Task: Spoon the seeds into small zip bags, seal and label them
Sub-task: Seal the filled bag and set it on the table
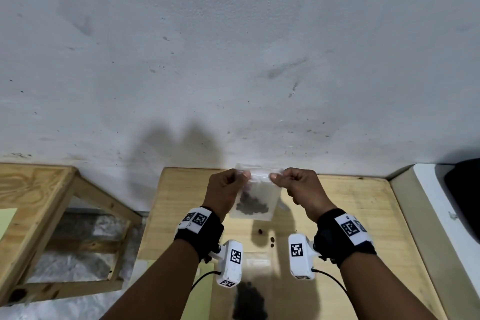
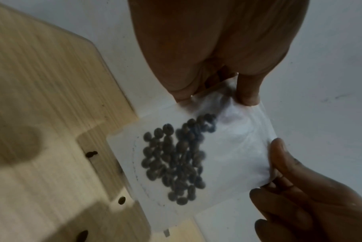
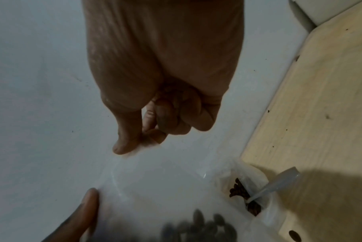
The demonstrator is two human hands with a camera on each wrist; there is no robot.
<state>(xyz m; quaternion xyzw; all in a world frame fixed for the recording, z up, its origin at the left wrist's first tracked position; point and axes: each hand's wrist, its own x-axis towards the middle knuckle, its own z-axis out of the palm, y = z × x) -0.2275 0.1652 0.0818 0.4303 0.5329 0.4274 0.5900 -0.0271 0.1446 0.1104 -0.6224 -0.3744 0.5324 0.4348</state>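
Note:
I hold a small clear zip bag point(image 1: 262, 189) up over the wooden table point(image 1: 350, 215), with dark seeds point(image 1: 250, 206) settled in its lower part. My left hand point(image 1: 242, 175) pinches the bag's top strip at the left corner, and my right hand point(image 1: 275, 176) pinches the same strip at the right corner. In the left wrist view the seeds point(image 2: 176, 160) show through the plastic, with the left fingertips point(image 2: 246, 96) on the top edge and the right hand point(image 2: 283, 172) at the other corner. The right wrist view shows my right thumb point(image 3: 124, 145) on the bag point(image 3: 155, 188).
A second clear bag of seeds point(image 3: 246, 194) lies on the table with a plastic spoon point(image 3: 277, 183) stuck in it. Loose seeds point(image 1: 260, 231) dot the table, and a dark heap point(image 1: 249, 301) lies near me. A wooden frame point(image 1: 52, 215) stands left, a white appliance point(image 1: 441, 205) right.

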